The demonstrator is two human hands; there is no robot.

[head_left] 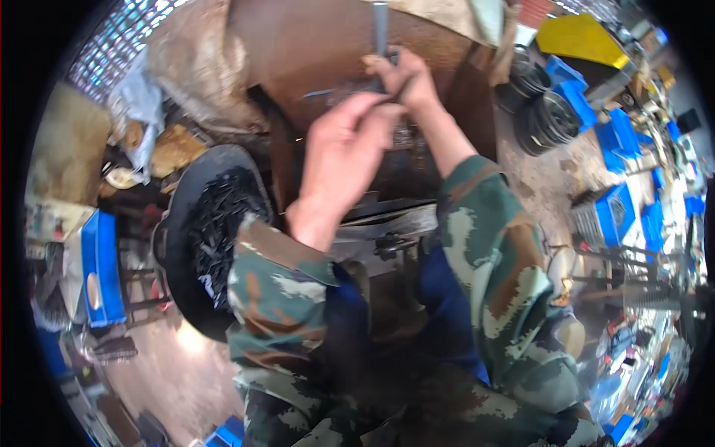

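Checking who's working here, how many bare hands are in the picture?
2. The left hand reaches up at centre; the right hand pinches a small metal piece just above it. No other hands show.

cluttered workshop, blue crates (617, 212), dusty floor (175, 372)

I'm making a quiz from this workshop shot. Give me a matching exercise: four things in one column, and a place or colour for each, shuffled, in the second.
Things:
1. black basin
2. left hand
3. blue crates
4. right hand

Descriptions:
A. stacked at the right of the picture
B. pinching a small piece at the grey upright rod
C. at the person's left, full of small dark metal pieces
D. raised in front of the rusty machine, just below the other hand

Pairs: 1-C, 2-D, 3-A, 4-B
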